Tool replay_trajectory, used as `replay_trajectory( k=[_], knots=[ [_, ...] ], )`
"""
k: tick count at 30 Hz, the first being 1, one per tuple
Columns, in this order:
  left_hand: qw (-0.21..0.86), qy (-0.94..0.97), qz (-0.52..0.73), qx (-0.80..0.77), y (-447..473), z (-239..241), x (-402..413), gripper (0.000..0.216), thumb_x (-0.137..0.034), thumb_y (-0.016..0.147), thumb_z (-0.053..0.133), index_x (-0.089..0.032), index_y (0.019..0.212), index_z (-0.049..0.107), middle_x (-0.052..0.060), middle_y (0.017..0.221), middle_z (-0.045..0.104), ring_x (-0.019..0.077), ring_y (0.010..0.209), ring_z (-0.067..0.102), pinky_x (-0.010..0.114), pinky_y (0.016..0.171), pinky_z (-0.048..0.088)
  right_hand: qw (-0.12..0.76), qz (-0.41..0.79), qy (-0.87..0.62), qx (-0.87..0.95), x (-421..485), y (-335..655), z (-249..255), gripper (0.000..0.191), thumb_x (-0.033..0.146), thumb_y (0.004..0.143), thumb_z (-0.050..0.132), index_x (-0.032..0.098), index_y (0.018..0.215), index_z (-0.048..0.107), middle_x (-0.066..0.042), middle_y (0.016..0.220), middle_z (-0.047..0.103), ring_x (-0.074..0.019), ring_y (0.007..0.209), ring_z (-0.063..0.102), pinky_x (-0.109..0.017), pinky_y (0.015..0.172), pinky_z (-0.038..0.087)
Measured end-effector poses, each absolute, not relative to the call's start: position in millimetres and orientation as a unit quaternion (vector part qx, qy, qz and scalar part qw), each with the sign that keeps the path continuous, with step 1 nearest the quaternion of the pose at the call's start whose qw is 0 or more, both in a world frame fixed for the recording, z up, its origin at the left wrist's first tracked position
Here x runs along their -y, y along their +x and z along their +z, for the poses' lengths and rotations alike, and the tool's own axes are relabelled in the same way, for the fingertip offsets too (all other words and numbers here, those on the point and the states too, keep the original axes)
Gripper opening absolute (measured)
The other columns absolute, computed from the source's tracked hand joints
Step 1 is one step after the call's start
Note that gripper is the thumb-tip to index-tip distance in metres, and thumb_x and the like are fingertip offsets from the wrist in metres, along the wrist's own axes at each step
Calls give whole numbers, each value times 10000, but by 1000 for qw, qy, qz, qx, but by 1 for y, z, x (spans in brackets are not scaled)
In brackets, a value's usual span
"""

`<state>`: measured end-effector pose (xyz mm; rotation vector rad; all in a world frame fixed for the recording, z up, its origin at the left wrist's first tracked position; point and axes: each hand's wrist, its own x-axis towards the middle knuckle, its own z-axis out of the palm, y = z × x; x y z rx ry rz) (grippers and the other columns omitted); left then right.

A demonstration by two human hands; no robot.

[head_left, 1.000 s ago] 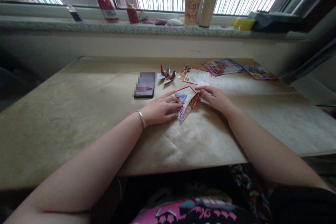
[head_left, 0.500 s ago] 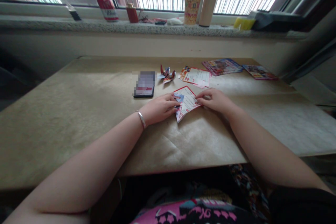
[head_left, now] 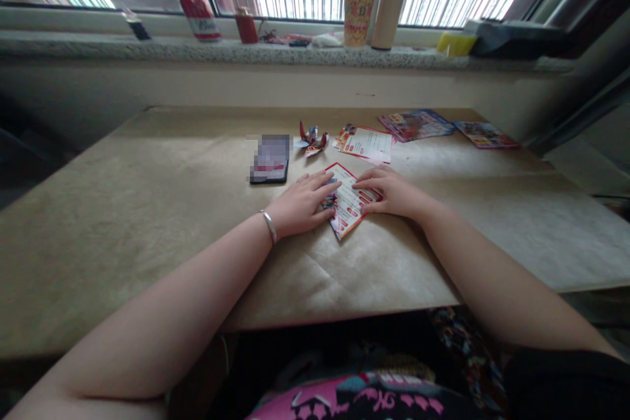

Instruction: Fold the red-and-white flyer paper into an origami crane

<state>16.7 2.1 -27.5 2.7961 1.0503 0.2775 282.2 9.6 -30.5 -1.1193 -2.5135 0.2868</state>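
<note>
On the table in front of me lies a partly folded sheet of printed paper (head_left: 347, 199), white with red edging and red labels. My left hand (head_left: 302, 203), with a silver bracelet at the wrist, rests palm down on its left side, fingers spread over a colourful printed part. From the right, my right hand (head_left: 391, 193) lays its spread fingers on the white printed face. Both hands are open and press on the sheet rather than grip it. My fingers cover parts of the paper's left and right edges.
Just beyond the sheet stands a folded paper figure (head_left: 312, 141), with a phone (head_left: 270, 161) to its left. Printed sheets (head_left: 371, 144) and colourful leaflets (head_left: 418, 125) lie farther right. A can (head_left: 199, 15) and a patterned cup (head_left: 358, 16) stand on the windowsill (head_left: 295, 54).
The paper's right part has opened out flat, showing more red labels. My right fingers have gone from pinching its edge to lying spread on it. My left fingers have spread wider.
</note>
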Motion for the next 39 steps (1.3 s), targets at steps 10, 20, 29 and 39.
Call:
replay_trajectory(
  k=[10, 20, 29, 39],
  knots=[
    [120, 912, 129, -371, 14, -30, -6, 808, -511, 870, 536, -148, 1520, 222, 178, 1516, 353, 314, 1411, 314, 492, 1171, 237, 162, 99, -386, 903, -8, 280, -30, 563, 478, 721, 759, 218, 1213, 676, -127, 1277, 628, -312, 1253, 504, -507, 1100, 346],
    [116, 860, 318, -383, 15, -26, -5, 754, -305, 898, 522, -142, 1536, 156, 107, 1126, 638, 213, 1039, 592, 388, 1002, 428, 157, 59, -383, 908, -9, 281, -32, 454, 425, 823, 663, 214, 1224, 670, -118, 1249, 638, -282, 1192, 539, -496, 1100, 359],
    [19, 889, 234, -392, 19, -18, 0, 386, -258, 902, 494, -142, 1250, 617, 50, 788, 708, 194, 783, 627, 392, 915, 444, 153, 35, -427, 890, -7, 282, -35, 467, 472, 847, 605, 213, 1231, 668, -106, 1293, 614, -318, 1230, 480, -512, 1091, 375],
    [-13, 921, 140, -364, 27, -20, 11, 289, -340, 929, 495, -213, 1010, 741, 77, 855, 710, 212, 825, 616, 378, 824, 462, 85, -11, -476, 875, 8, 261, -23, 697, 627, 779, 605, 144, 1282, 610, -154, 1359, 555, -354, 1229, 491, -489, 1061, 411]
  ],
)
